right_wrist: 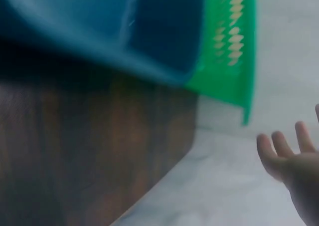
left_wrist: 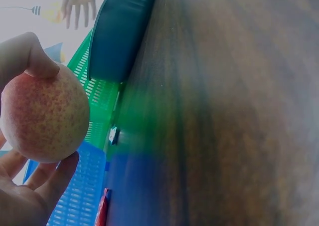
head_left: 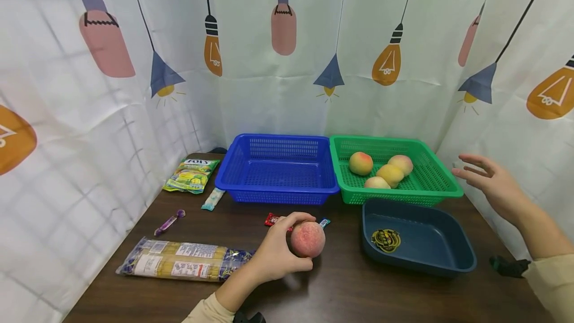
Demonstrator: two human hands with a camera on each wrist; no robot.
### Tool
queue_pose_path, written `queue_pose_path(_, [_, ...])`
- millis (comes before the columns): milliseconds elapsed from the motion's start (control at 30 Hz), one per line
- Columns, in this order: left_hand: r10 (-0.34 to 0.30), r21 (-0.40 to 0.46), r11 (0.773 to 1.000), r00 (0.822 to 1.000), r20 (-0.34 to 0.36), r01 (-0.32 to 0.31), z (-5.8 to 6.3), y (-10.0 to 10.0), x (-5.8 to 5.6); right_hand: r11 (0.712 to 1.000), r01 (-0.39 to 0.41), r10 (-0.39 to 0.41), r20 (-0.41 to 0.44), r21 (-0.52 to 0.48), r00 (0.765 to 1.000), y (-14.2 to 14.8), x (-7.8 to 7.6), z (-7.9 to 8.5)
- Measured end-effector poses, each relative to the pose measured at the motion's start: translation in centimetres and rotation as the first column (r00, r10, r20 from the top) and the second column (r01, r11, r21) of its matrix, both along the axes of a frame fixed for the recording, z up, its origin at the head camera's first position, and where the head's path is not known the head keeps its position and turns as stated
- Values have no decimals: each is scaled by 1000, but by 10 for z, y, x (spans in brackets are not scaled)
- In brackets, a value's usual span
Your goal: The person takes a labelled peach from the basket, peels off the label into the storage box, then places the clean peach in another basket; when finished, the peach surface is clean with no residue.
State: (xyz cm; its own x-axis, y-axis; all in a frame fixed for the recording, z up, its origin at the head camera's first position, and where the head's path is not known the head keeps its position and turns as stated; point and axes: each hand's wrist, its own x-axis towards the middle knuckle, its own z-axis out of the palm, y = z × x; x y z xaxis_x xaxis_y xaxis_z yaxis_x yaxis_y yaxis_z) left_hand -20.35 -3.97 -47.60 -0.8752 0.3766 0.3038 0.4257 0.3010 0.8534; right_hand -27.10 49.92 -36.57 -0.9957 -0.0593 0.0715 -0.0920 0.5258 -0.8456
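Observation:
My left hand (head_left: pixel 280 253) grips a reddish peach (head_left: pixel 308 239) above the front middle of the table, thumb on one side and fingers on the other. In the left wrist view the peach (left_wrist: pixel 45 113) shows speckled skin, with fingertips pressed to it. My right hand (head_left: pixel 498 188) hovers in the air right of the green basket (head_left: pixel 430 193), its fingers loosely extended and holding nothing. Several yellow and pink peaches (head_left: pixel 360 163) lie in that basket. Below it stands a dark blue tray (head_left: pixel 441 243) with a black and gold item (head_left: pixel 385 240) in it.
A blue basket (head_left: pixel 278 197) stands left of the green one. On the left lie a Fox's candy bag (head_left: pixel 192 175), a pale wrapped bar (head_left: pixel 213 198), a purple wrapped candy (head_left: pixel 169 223) and a pasta pack (head_left: pixel 184 260). Small red (head_left: pixel 271 219) and blue wrapped sweets (head_left: pixel 325 223) lie behind the held peach.

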Motion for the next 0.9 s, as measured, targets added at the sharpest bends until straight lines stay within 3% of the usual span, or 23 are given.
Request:
queue_pose_path(167, [-8, 0, 1000, 1000, -3, 8, 0, 0, 1, 998, -42, 38, 91, 45, 995, 20, -10, -22])
queue_pose_path(433, [-6, 2, 1000, 1000, 5, 6, -1, 1, 1, 993, -113, 118, 206, -33, 971, 27, -21, -50])
queue_pose_path(733, [-5, -9, 1000, 1000, -4, 5, -1, 3, 1, 972, -117, 159, 201, -204, 967, 24, -26, -65])
queue_pose_path(900, [-17, -11, 1000, 1000, -5, 17, 0, 5, 4, 970, -109, 155, 204, -218, 967, 21, -26, -67])
